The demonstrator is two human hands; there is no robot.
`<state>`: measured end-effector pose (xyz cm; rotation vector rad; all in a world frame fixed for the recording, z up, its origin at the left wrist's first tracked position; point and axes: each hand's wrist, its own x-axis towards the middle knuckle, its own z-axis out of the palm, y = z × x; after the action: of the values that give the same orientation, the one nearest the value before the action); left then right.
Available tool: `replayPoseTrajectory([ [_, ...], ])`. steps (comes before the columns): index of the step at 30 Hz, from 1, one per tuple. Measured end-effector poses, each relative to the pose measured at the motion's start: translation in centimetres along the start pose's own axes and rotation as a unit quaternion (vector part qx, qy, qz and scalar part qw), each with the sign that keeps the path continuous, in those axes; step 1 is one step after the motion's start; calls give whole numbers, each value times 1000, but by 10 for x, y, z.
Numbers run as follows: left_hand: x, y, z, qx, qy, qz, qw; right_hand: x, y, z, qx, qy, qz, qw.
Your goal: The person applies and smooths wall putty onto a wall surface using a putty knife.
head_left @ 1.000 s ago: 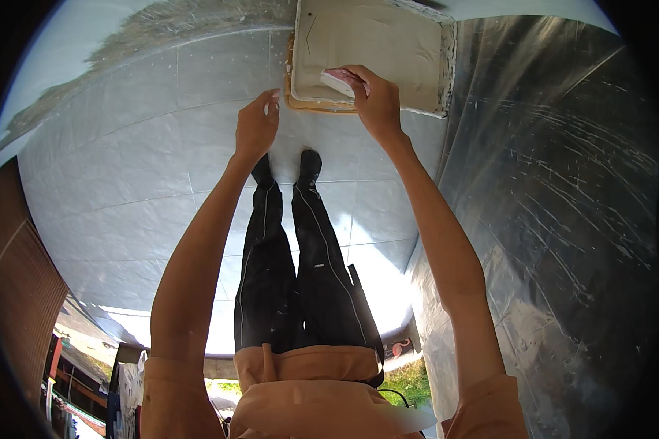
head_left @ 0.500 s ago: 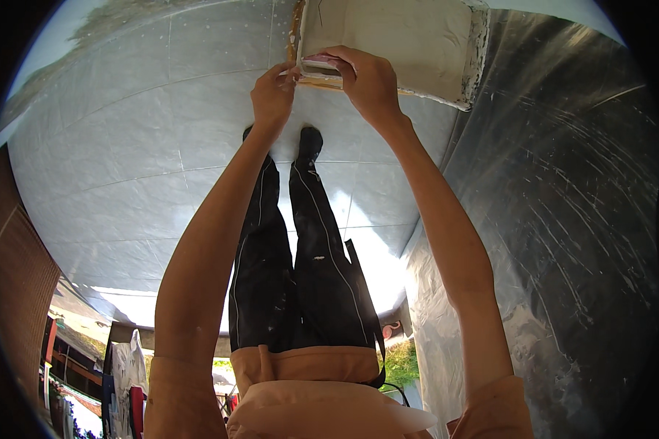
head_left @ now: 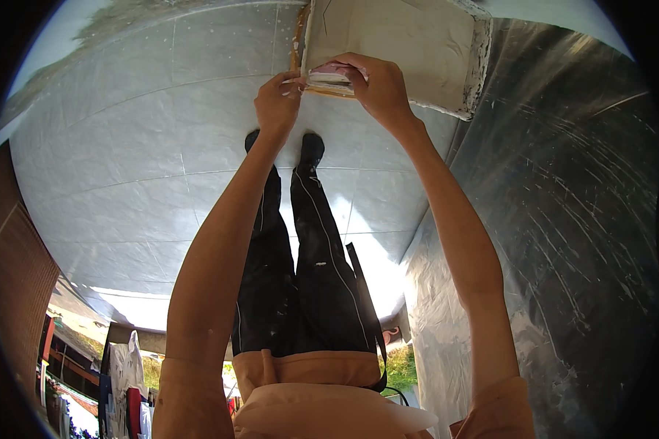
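My right hand (head_left: 379, 89) grips a small flat pale block (head_left: 329, 76) with layered edges and presses it against the lower left edge of a beige mortar-coated slab (head_left: 410, 40). Fingers of my left hand (head_left: 277, 104) pinch the block's left end. Both arms reach far forward from the lower edge. The slab lies on the white tiled floor (head_left: 124, 154), next to the wall. My hands hide the underside of the block.
My legs in dark trousers and black shoes (head_left: 300, 249) stand on the tiles below the hands. A rough grey plastered wall (head_left: 564, 219) rises on the right. A brick wall (head_left: 15, 285) runs at the left, with hanging clothes (head_left: 128, 373) beyond the floor's edge.
My left hand has moved up and right from the bare tiles onto the block's left end. My right hand has kept hold of the block at the slab's edge.
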<state>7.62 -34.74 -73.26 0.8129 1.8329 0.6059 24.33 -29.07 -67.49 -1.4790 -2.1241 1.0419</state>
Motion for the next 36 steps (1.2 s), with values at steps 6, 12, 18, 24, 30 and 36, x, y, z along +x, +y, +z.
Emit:
replayPoseTrajectory([
  [6, 3, -3, 3, 13, 1, 11, 1000, 18, 23, -14, 39, -69, 39, 996],
  [12, -5, 12, -19, 13, 26, 37, 999, 31, 17, -56, 167, -64, 132, 975],
  [18, -3, 60, -74, -2, 99, 153, 983, 28, -56, -109, 408, 51, 223, 884],
  [24, -31, 174, -149, 17, 164, 251, 954, 38, -159, -177, 573, 166, 123, 793],
  [30, -64, 286, -246, 116, 285, 439, 844, 49, -281, -244, 599, 172, -9, 782],
  [36, -110, 386, -341, 165, 447, 562, 676, 58, -387, -296, 618, 171, -133, 756],
])
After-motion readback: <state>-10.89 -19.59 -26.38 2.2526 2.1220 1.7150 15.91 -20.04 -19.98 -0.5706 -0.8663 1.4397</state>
